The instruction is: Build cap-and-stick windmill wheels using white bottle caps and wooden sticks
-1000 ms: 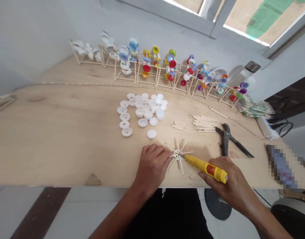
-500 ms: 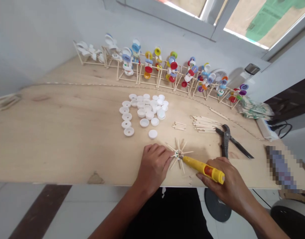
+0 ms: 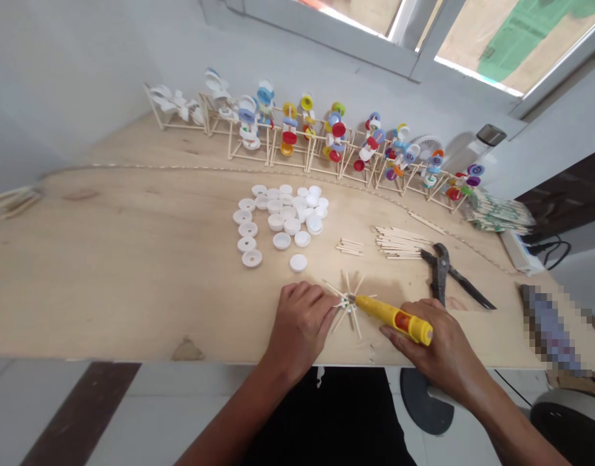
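On the wooden table near its front edge lies a star of thin wooden sticks (image 3: 354,323), joined at a small hub (image 3: 346,301) with white and green bits. My left hand (image 3: 302,320) is closed at its left side, thumb and fingertips pinching one of the sticks. From the right, my right hand (image 3: 436,336) grips a yellow glue gun (image 3: 387,315), whose metal tip reaches the hub. Whether fresh glue is coming out is too small to see. Just beyond my left hand sits a white bottle cap (image 3: 298,263).
Several white caps (image 3: 282,241) lie grouped mid-table. Short cut sticks (image 3: 350,246), longer sticks (image 3: 401,243) and black-handled pliers (image 3: 440,272) lie to the right. Along the wall stand stick frames with colourful cap wheels (image 3: 290,136). A power strip (image 3: 520,252) is at the right edge.
The glue gun has shifted slightly left and up, its tip moving from the hub's right side to its top. My left hand has stayed in place on the star.
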Demonstrator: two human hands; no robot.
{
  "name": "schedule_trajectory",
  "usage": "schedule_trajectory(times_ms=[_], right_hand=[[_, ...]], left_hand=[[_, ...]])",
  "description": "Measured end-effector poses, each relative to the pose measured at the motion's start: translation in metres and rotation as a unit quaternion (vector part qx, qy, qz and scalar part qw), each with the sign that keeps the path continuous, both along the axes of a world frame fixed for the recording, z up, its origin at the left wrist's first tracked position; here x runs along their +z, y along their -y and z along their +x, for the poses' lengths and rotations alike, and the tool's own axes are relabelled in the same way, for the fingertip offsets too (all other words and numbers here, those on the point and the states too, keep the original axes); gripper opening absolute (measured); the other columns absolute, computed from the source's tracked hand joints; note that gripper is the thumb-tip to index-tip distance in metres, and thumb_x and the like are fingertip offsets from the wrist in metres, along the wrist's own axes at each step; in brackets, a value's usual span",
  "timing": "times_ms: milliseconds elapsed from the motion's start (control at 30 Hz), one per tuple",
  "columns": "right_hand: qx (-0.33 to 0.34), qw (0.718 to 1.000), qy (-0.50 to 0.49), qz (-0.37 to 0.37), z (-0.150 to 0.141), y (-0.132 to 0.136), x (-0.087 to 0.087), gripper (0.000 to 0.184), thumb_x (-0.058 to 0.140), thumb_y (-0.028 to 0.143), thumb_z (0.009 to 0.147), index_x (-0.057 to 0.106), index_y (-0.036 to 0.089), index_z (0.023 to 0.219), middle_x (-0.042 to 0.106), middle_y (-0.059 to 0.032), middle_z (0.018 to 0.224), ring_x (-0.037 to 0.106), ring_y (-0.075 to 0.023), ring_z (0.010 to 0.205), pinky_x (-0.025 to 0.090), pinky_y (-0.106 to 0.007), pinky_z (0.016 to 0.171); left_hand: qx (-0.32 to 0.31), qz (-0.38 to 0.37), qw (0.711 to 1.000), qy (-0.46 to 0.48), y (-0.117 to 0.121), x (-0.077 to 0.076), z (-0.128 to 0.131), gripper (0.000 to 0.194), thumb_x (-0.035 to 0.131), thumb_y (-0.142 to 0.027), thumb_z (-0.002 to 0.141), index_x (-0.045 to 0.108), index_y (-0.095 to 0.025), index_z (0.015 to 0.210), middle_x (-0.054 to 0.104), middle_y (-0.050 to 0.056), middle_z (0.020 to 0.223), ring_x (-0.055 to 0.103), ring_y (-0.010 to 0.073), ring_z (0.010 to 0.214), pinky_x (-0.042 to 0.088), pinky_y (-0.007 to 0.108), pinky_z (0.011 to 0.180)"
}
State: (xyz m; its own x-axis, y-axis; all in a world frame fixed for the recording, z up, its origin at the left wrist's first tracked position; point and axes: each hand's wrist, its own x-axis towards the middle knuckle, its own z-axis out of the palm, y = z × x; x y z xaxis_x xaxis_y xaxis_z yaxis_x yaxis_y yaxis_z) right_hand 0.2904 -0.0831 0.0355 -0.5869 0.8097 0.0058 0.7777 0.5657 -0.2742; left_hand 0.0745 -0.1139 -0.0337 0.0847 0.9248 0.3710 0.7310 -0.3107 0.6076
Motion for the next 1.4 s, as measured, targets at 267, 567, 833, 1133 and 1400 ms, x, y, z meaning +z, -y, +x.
schedule_trajectory(times_ms=[267,567,833,1133,1400], right_hand=[[-0.014,1.000,0.005,0.007,0.004,0.002,0.004,0.028,0.048,0.037,0.088,0.042,0.022,0.066,0.053,0.0016,0.057,0.048,-0.0140,0.051,0.037,-0.031,0.062],[-0.005,1.000,0.017,-0.002,0.013,0.008,0.002,0.027,0.051,0.037,0.088,0.043,0.022,0.067,0.052,0.0023,0.059,0.048,-0.0146,0.052,0.038,-0.032,0.065],[-0.003,1.000,0.006,-0.010,0.008,0.015,0.004,0.029,0.050,0.038,0.088,0.041,0.022,0.066,0.048,0.0044,0.057,0.044,-0.0124,0.049,0.038,-0.032,0.065],[-0.014,1.000,0.015,-0.014,0.005,0.013,-0.001,0.028,0.049,0.039,0.089,0.044,0.021,0.068,0.053,0.0020,0.060,0.049,-0.0146,0.054,0.037,-0.033,0.067],[-0.031,0.999,0.024,-0.011,0.010,0.015,0.003,0.030,0.046,0.043,0.089,0.045,0.021,0.068,0.054,0.0011,0.059,0.050,-0.0158,0.054,0.036,-0.034,0.067]], left_hand=[[-0.001,0.000,1.000,0.003,0.000,0.001,0.000,0.016,0.050,-0.015,0.086,0.066,-0.020,0.085,0.064,0.003,0.078,0.053,0.0190,0.077,0.037,0.037,0.076],[0.003,0.001,1.000,-0.002,0.000,0.000,0.001,0.016,0.050,-0.017,0.086,0.066,-0.021,0.085,0.063,0.003,0.076,0.053,0.0195,0.077,0.037,0.037,0.076],[0.000,-0.009,1.000,-0.002,0.000,0.000,0.001,0.016,0.051,-0.015,0.085,0.066,-0.021,0.084,0.065,0.003,0.079,0.054,0.0202,0.079,0.037,0.038,0.078],[-0.002,-0.009,1.000,-0.009,0.001,0.001,0.001,0.017,0.050,-0.016,0.086,0.066,-0.021,0.084,0.065,0.004,0.079,0.054,0.0201,0.079,0.037,0.038,0.077],[0.000,-0.008,1.000,-0.008,0.001,0.000,0.001,0.016,0.051,-0.016,0.085,0.066,-0.021,0.084,0.065,0.003,0.080,0.054,0.0201,0.080,0.036,0.038,0.078]])
